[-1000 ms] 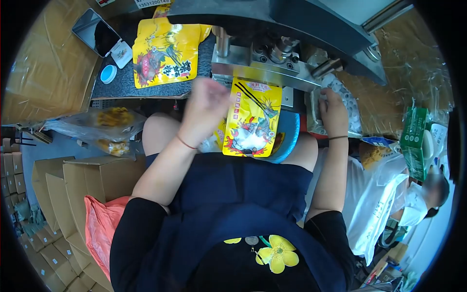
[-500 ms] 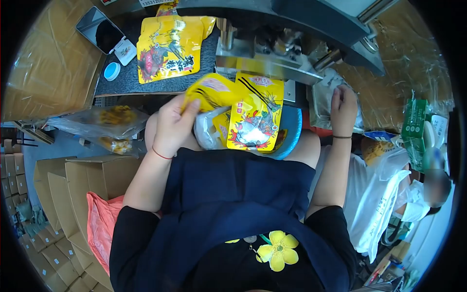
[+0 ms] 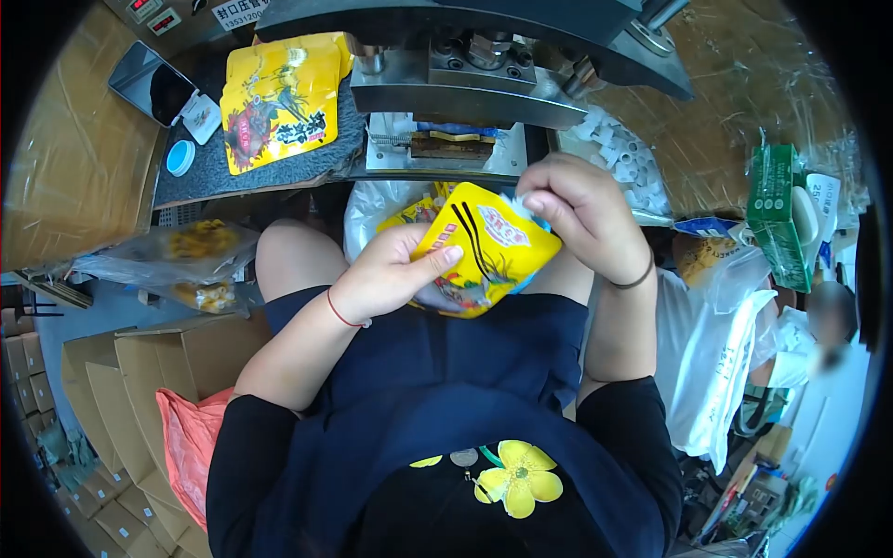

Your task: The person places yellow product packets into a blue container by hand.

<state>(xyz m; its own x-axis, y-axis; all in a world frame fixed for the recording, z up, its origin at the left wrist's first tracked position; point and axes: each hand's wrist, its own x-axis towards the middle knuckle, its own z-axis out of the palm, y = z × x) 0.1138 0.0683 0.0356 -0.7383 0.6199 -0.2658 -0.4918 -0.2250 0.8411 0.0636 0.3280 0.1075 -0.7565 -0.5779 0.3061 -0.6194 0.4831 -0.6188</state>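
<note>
My left hand [image 3: 391, 272] grips a yellow printed food pouch [image 3: 498, 244] by its left side, thumb on the front. The pouch is tilted above my lap. At its upper right corner, my right hand [image 3: 584, 212] has thumb and fingers pinched round a small white plastic spout, mostly hidden by the fingers. Behind the held pouch, more yellow pouches [image 3: 409, 217] lie in a container lined with a clear plastic bag [image 3: 365, 219]. A heap of white plastic spouts [image 3: 621, 158] lies just beyond my right hand.
The press machine [image 3: 465, 93] stands ahead, with a metal jig [image 3: 451, 144] under its head. A stack of yellow pouches [image 3: 284, 102] lies on the grey mat [image 3: 200, 177], beside a blue lid [image 3: 180, 158]. Cardboard boxes [image 3: 149, 372] stand left; a person [image 3: 795, 349] is at far right.
My left hand has brought one pouch down and right over my lap. My right hand has moved left from the spout heap to the pouch's corner. The view has shifted slightly.
</note>
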